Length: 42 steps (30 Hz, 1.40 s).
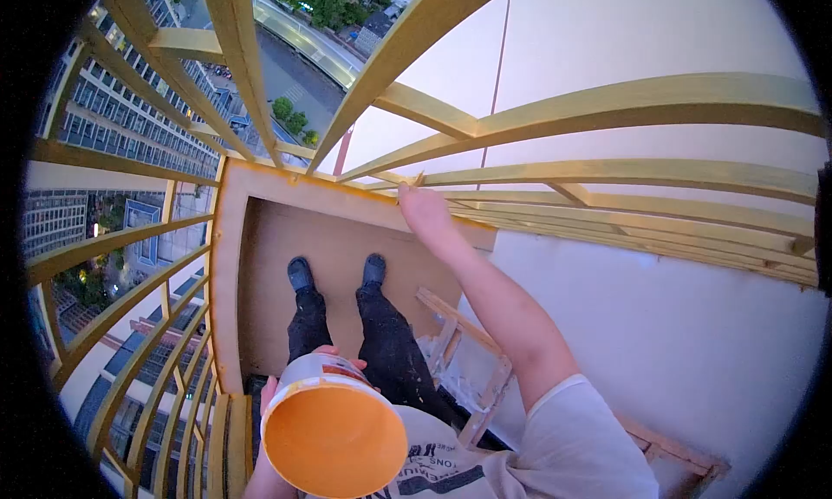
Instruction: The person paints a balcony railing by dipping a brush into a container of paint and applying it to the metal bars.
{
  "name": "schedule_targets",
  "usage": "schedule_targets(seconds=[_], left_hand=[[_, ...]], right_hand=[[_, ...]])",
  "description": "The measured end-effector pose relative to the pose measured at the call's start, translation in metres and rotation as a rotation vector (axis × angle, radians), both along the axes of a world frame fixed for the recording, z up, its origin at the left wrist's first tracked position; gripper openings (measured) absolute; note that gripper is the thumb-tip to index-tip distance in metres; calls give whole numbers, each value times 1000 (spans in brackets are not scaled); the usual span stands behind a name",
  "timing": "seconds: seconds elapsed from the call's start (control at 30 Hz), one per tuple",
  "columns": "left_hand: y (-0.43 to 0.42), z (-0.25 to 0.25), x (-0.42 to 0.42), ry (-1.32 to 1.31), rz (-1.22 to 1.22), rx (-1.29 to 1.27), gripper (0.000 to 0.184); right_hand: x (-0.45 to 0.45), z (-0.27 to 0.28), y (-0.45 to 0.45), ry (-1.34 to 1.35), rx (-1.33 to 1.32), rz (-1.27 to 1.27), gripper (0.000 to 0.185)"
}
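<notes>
My left hand (269, 392) is wrapped round a white paint bucket (299, 372), held tilted in front of my body. The bucket's inside (334, 440) is coated orange-yellow; how much paint it contains is unclear. My right hand (418, 208) reaches forward, its fingers closed at the yellow-painted railing (520, 171) near the corner. A small yellowish tip shows at these fingers, but what they grip is too small to make out.
Yellow bars (121, 230) also run along the left, with buildings and a street far below. A pale ledge (227, 274) borders the floor (347, 230) under my feet. A wooden ladder-like frame (468, 326) leans beside my leg, near a white wall (607, 326).
</notes>
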<state>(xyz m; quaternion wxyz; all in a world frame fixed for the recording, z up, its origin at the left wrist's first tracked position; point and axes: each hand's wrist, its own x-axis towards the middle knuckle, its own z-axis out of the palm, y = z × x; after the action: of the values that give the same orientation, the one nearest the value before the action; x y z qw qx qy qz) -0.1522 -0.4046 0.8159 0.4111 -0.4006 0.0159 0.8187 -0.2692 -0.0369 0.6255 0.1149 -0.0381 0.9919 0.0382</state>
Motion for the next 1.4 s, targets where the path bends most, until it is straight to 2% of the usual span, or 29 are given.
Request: schedule_targets(seconds=[0.03, 0.1, 0.13, 0.23, 0.27, 0.3, 0.37, 0.43, 0.47, 0.53, 0.6, 0.7, 0.73, 0.8, 0.83, 0.9, 0.97, 1.07, 1.13, 1.23, 1.27, 1.3, 1.37, 1.4], left_hand=[[0, -4, 2, 31, -2, 4, 74], [-2, -7, 4, 46, -1, 8, 78], [-3, -5, 1, 96, -31, -17, 80], [-5, -15, 4, 130, -50, -36, 81], [-5, -19, 3, 131, -46, -35, 81], [-4, -23, 1, 132, -43, -34, 80], [0, -27, -4, 137, -28, -33, 80], [7, -31, -9, 155, 19, -24, 80], [11, -35, -9, 168, 59, -16, 79], [13, -55, -5, 191, 76, -52, 80], [16, -80, -2, 216, 108, -89, 80], [20, -123, -10, 364, 21, -144, 95], [25, -140, -13, 392, 26, -131, 95], [40, -171, -20, 409, 50, -134, 97], [47, -188, -23, 426, 72, -97, 96], [59, -218, -31, 390, 93, -34, 93], [64, -245, -39, 429, 68, 39, 87], [74, -255, -52, 391, 90, -25, 83], [76, -261, -63, 481, 168, 45, 79], [69, -251, -84, 530, 27, -129, 79], [66, -264, -80, 510, 110, 22, 79], [63, -265, -81, 509, 103, 20, 79], [60, -261, -89, 595, 16, -53, 97], [58, -259, -90, 595, 12, -50, 97]], right_hand=[[-2, -7, 1, -74, 94, -13, 11], [-2, 28, 5, -39, 139, 20, 11], [-6, 63, 6, 9, 183, 53, 11], [-3, 219, -19, 73, 221, -54, 9], [0, 243, -22, 103, 204, -62, 9], [3, 235, -23, 103, 203, -58, 9], [11, 198, -23, 203, -61, 199, 8], [6, 109, -28, -8, 4, 168, 10], [7, 80, -16, -7, -1, 171, 10], [8, 39, 1, -103, 147, -36, 11], [23, 98, 7, 119, 26, -22, 11], [52, 169, -3, 320, -337, -10, 17], [68, 181, -7, 335, -486, -36, 20], [82, 198, -22, 265, -1016, -191, 26], [85, 194, -26, 255, -1009, -194, 26], [89, 179, -40, 248, -1302, -131, 28], [87, 169, -51, 171, -1305, -156, 27], [84, 157, -77, 14, -1279, -256, 23], [80, 147, -94, -64, -1235, -334, 21], [66, 125, -114, -67, -1110, -281, 20], [64, 119, -118, -44, -1027, -227, 20], [62, 113, -121, -22, -940, -174, 20], [58, 103, -129, 21, -946, -185, 19], [57, 100, -132, 65, -953, -187, 21]])
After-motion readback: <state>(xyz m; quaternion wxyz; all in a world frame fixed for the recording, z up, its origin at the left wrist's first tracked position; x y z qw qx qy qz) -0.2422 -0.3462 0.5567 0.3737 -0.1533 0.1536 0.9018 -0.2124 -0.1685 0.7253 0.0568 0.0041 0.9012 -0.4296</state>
